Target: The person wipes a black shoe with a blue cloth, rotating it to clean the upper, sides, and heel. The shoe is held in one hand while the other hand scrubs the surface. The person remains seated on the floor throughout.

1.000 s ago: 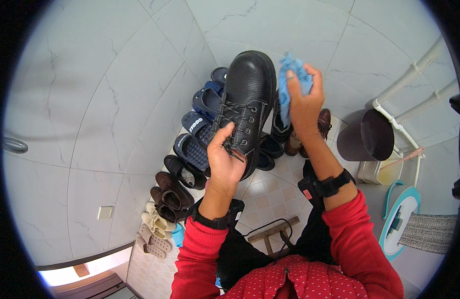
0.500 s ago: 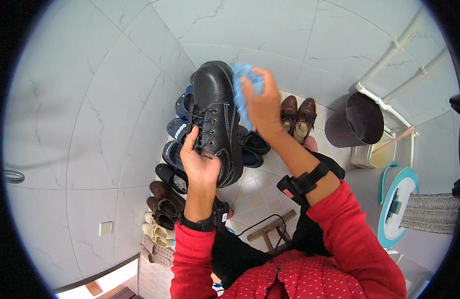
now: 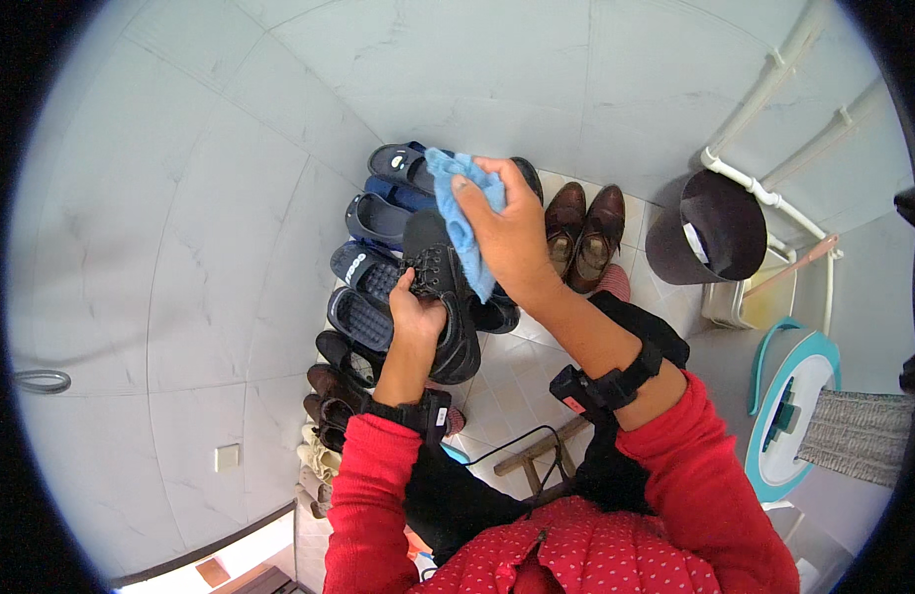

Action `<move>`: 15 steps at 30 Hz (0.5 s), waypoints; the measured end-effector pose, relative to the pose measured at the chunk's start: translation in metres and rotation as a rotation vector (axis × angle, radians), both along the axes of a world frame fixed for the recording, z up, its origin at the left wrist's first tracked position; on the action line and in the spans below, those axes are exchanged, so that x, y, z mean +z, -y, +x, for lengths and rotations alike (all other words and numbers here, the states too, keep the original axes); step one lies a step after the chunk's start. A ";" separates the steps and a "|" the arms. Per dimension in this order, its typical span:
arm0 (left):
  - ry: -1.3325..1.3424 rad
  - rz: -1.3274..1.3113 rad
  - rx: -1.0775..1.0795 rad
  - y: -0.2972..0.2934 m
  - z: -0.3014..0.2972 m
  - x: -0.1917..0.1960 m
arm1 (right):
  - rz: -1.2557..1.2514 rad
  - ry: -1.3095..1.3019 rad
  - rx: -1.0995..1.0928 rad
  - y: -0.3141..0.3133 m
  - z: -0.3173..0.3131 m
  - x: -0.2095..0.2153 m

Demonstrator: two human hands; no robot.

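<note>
My left hand (image 3: 416, 315) grips a black leather lace-up shoe (image 3: 457, 342), its thumb by the laces. The shoe is held up above the floor, its toe pointing away from me and tipped down. In my right hand (image 3: 517, 238) is a crumpled light blue cloth (image 3: 464, 203), pinched between thumb and fingers. The cloth lies along the right side of the shoe and hides part of it; whether it touches the leather I cannot tell. Dark shoes behind the held shoe and my right hand are mostly hidden.
Dark blue slippers (image 3: 361, 317) and other shoes line the left wall. Brown leather shoes (image 3: 586, 238) stand at the back wall. To the right are a dark bucket (image 3: 675, 247), white pipes (image 3: 745, 185) and a teal-rimmed white basin (image 3: 832, 361). A wooden stool (image 3: 522, 462) stands between my legs.
The shoe has tilted, its toe dropping away and its heel nearer me. My right hand with the cloth has shifted slightly left, now over the shoe's right side.
</note>
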State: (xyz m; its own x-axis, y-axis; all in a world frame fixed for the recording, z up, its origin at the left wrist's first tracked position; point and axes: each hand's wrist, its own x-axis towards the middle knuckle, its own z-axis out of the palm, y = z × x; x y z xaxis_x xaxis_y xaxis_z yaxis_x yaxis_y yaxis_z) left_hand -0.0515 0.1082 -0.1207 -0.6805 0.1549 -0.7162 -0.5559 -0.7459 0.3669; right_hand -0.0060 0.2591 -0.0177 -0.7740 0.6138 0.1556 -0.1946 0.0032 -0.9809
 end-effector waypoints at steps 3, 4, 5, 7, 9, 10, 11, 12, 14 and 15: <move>-0.007 -0.062 -0.027 -0.012 -0.008 -0.011 | 0.010 -0.042 -0.079 -0.019 -0.003 0.004; -0.050 -0.069 -0.043 -0.017 -0.013 -0.015 | -0.085 0.001 -0.108 -0.027 -0.006 0.006; -0.046 -0.065 -0.051 -0.021 -0.018 -0.021 | -0.163 -0.016 -0.137 -0.036 -0.008 0.008; -0.028 -0.014 -0.062 -0.030 -0.033 -0.034 | -0.394 -0.043 -0.156 -0.047 -0.004 0.009; -0.010 -0.015 -0.076 -0.038 -0.051 -0.049 | -0.522 -0.093 -0.160 -0.052 0.000 0.011; -0.041 -0.004 -0.105 -0.041 -0.061 -0.056 | -0.584 -0.121 -0.164 -0.055 0.000 0.011; -0.047 0.005 -0.105 -0.047 -0.072 -0.063 | -0.576 -0.128 -0.166 -0.059 0.002 0.012; -0.054 0.015 -0.106 -0.053 -0.083 -0.069 | -0.581 -0.132 -0.176 -0.061 0.004 0.013; -0.073 -0.034 -0.117 -0.062 -0.103 -0.081 | -0.590 -0.136 -0.195 -0.067 0.010 0.016; -0.077 -0.040 -0.102 -0.068 -0.111 -0.088 | -0.605 -0.091 -0.185 -0.072 0.014 0.018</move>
State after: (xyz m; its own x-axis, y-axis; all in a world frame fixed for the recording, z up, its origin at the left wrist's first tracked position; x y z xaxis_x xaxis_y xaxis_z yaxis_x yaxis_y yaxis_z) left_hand -0.1628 0.1766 -0.2086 -0.7155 0.1986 -0.6698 -0.5975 -0.6707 0.4395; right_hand 0.0079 0.3308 -0.0002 -0.6467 0.7360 -0.2001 -0.3267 -0.5044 -0.7993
